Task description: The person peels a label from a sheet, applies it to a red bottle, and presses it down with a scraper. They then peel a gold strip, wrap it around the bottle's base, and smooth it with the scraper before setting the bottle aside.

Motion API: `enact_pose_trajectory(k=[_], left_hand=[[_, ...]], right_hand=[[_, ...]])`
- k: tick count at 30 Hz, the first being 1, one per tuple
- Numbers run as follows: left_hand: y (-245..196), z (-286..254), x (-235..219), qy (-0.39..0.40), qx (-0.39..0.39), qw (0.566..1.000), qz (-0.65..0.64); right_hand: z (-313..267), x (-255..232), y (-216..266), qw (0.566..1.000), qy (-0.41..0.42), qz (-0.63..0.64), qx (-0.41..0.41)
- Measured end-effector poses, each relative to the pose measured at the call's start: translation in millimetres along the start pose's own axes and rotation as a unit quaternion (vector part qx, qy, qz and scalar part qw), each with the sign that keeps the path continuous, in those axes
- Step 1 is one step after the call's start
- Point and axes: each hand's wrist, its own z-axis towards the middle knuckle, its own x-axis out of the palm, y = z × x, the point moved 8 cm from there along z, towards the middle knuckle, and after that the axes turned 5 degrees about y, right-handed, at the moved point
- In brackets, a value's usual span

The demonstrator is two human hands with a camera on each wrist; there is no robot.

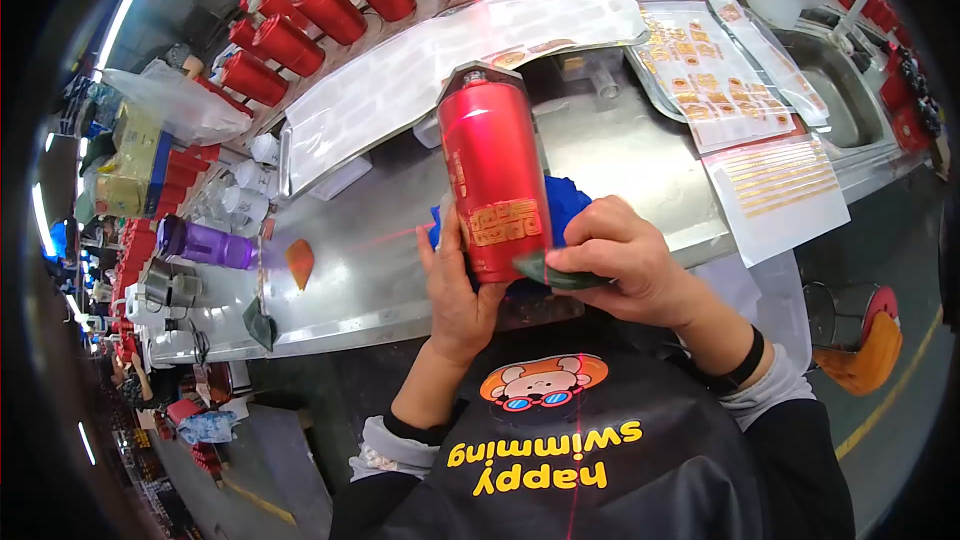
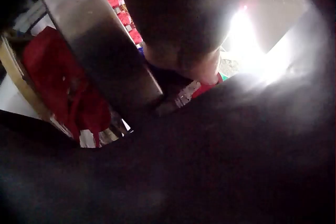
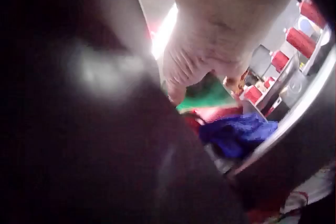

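Observation:
A glossy red bottle (image 1: 487, 145) tilts over the bench front in the head view, its neck pointing away from the person. Its lower side bears a gold decal (image 1: 503, 223). My left hand (image 1: 455, 290) grips the bottle's base end, with fingers along the left side. Between thumb and fingers, my right hand (image 1: 625, 265) pinches a dark green flat scraper (image 1: 570, 275), its tip at the bottle's lower right. The right wrist view shows the scraper bright green (image 3: 207, 95). A blue cloth (image 1: 567, 202) lies behind the bottle. Dark shapes cover much of both wrist views.
On the steel bench (image 1: 370, 250) lie an orange scraper (image 1: 300, 262) and a purple bottle (image 1: 215, 243) at left. A long tray with white sheets (image 1: 400, 80) spans the back. Gold decal sheets (image 1: 715, 70) lie right, beside a sink (image 1: 840, 80). More red bottles (image 1: 325, 10) line the back.

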Motion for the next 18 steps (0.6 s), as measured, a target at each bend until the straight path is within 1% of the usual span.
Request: enact_pose_trajectory(k=[1, 3, 4, 5, 6, 7, 8, 9, 10, 11, 12, 13, 14, 15, 17, 18], left_hand=[[-0.7, -0.2, 1.6, 0.002, 0.005, 1.0, 0.015], [9.7, -2.9, 7.1, 0.01, -0.032, 0.993, -0.116], [17.7, -8.1, 13.9, 0.013, -0.055, 0.987, -0.15], [9.8, -2.5, 8.4, 0.025, -0.036, 0.992, -0.116], [11.0, -3.2, 6.4, 0.032, -0.048, 0.993, -0.104], [4.3, 0.1, -1.5, 0.059, -0.022, 0.998, -0.012], [-8.9, 4.0, -11.9, 0.033, 0.031, 0.994, 0.098], [-17.3, 7.9, -19.2, 0.031, 0.049, 0.986, 0.155], [-25.3, 11.7, -25.2, 0.023, 0.057, 0.985, 0.16], [-30.6, 14.5, -27.2, 0.013, 0.063, 0.984, 0.166], [-30.4, 15.1, -24.2, 0.007, 0.062, 0.987, 0.15], [-29.6, 15.6, -22.7, -0.001, 0.06, 0.989, 0.137], [-28.7, 15.9, -21.7, -0.009, 0.058, 0.991, 0.124], [-26.2, 15.9, -20.6, -0.011, 0.051, 0.993, 0.102], [-19.5, 13.2, -18.4, -0.017, 0.03, 0.998, 0.058], [-17.2, 11.4, -16.6, -0.018, 0.025, 0.998, 0.053]], right_hand=[[0.1, -0.8, -4.2, 0.997, 0.04, 0.066, 0.013], [3.9, -10.4, -14.0, 0.999, -0.039, 0.016, 0.025], [1.2, -8.4, -16.9, 0.997, -0.041, 0.039, 0.059], [-1.0, -8.6, -10.0, 0.997, -0.022, 0.047, 0.061], [-4.7, -16.2, -5.5, 0.997, -0.033, 0.022, 0.059], [-10.9, -23.2, -0.1, 0.998, -0.042, 0.002, 0.056], [-19.9, -37.4, -4.9, 0.993, -0.05, -0.043, 0.099], [-32.7, -58.0, -9.1, 0.979, -0.072, -0.101, 0.162], [-53.1, -81.3, -18.7, 0.957, -0.096, -0.178, 0.206], [-66.0, -106.3, -23.7, 0.935, -0.108, -0.277, 0.195], [-84.8, -126.7, -33.9, 0.907, -0.083, -0.352, 0.218], [-111.2, -146.2, -48.0, 0.88, -0.073, -0.391, 0.261], [-133.4, -163.5, -56.7, 0.845, -0.048, -0.449, 0.286], [-158.0, -176.3, -64.2, 0.811, -0.028, -0.48, 0.334], [-178.6, -182.5, -63.1, 0.754, 0.017, -0.532, 0.384], [-184.6, -179.9, -63.3, 0.754, 0.024, -0.529, 0.389]])
